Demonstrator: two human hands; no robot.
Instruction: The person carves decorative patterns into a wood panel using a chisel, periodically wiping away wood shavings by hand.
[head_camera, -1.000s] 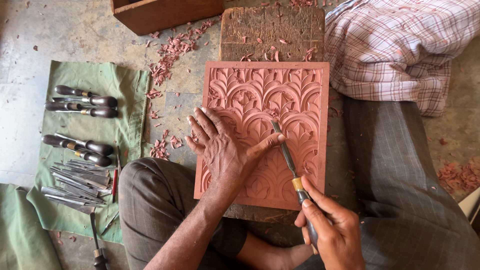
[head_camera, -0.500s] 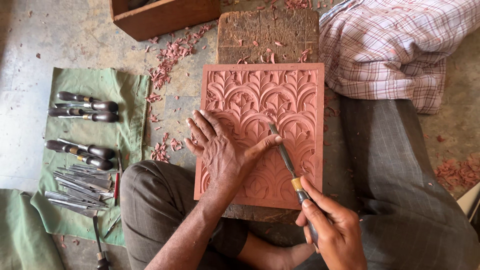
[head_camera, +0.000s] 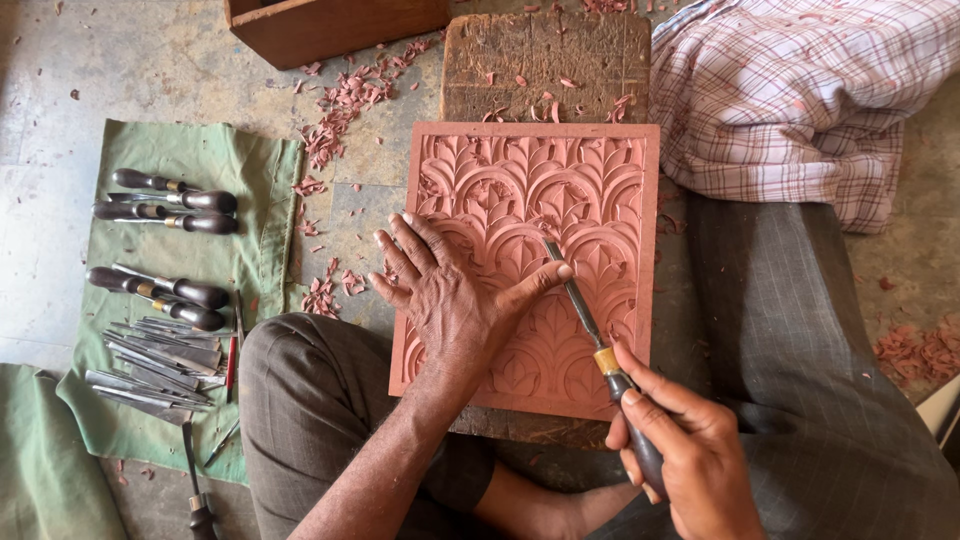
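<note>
Fingers of the right hand (head_camera: 690, 455) are wrapped around the dark handle of a chisel (head_camera: 600, 350), whose blade slants up and away from them onto the carved reddish panel (head_camera: 600, 190). The left hand (head_camera: 450, 295) lies flat on the panel, fingers spread and released, thumb tip touching the blade. Its forearm runs down across the knee. Left of those fingers, spare chisels (head_camera: 165, 200) rest on a green cloth (head_camera: 190, 150), with wood shavings (head_camera: 340, 100) between.

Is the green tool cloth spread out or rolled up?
Spread out: the green cloth lies flat on the floor, chisels laid across it.
</note>
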